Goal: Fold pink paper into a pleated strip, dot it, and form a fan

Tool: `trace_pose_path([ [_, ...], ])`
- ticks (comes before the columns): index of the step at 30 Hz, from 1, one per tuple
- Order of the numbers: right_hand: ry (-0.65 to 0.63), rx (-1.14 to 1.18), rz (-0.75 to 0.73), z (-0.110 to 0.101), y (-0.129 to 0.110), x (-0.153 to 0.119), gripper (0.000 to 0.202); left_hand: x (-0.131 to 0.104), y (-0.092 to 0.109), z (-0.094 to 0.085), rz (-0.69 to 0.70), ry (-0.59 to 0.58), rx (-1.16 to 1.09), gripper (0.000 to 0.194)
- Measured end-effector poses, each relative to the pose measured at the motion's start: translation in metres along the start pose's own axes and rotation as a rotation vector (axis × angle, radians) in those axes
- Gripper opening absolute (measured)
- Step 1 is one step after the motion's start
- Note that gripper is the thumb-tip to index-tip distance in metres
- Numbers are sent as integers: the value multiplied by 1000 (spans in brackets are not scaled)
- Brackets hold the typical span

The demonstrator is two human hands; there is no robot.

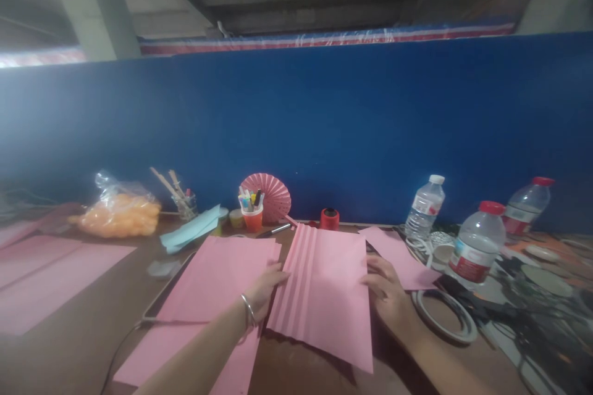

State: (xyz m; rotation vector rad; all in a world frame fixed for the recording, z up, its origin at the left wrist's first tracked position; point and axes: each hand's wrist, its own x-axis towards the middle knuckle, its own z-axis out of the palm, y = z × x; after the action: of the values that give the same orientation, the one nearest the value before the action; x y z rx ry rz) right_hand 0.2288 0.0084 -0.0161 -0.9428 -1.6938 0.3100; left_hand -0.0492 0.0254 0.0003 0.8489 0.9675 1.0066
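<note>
While a clear bag (118,213) of orange pieces sits at the back of the desk (69,352), overlapping pink sheets (222,278) spread nearer centre, and here's the left hand (266,290), pinching the creased edge of 1 pleated pink sheet (333,296), dead centre; the right hand (386,296) grips its flat edge, 3 bottles (477,241) standing farther right!

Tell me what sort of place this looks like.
Probably a makeshift craft workspace: a blue partition backs a cluttered table with a part-pleated pink sheet, a cup of pens and a round pleated pink fan.
</note>
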Motion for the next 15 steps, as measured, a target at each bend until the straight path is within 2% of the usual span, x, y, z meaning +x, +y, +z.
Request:
trace_pose_path([
  [1, 46, 85, 38, 5, -3, -2, 21, -4, 0, 5, -4, -52, 12, 31],
  [3, 130, 334, 174, 17, -12, -6, 58, -12, 1, 16, -7, -138, 13, 31],
  [4, 153, 460, 265, 25, -17, -9, 68, -16, 1, 21, -7, -171, -1, 31],
  [5, 119, 551, 348, 32, -23, -12, 71, -19, 2, 27, -5, -187, -18, 32],
  [7, 44, 633, 458, 44, -35, -18, 64, -24, 2, 38, 3, -184, -48, 35],
  [9, -59, 689, 458, 51, -44, -21, 57, -28, 2, 47, 13, -175, -61, 40],
  [12, -125, 758, 474, 52, -53, -22, 48, -31, 1, 55, 33, -179, -50, 46],
  [15, -188, 818, 599, 50, -56, -19, 33, -33, -3, 60, 37, -166, -19, 46],
])
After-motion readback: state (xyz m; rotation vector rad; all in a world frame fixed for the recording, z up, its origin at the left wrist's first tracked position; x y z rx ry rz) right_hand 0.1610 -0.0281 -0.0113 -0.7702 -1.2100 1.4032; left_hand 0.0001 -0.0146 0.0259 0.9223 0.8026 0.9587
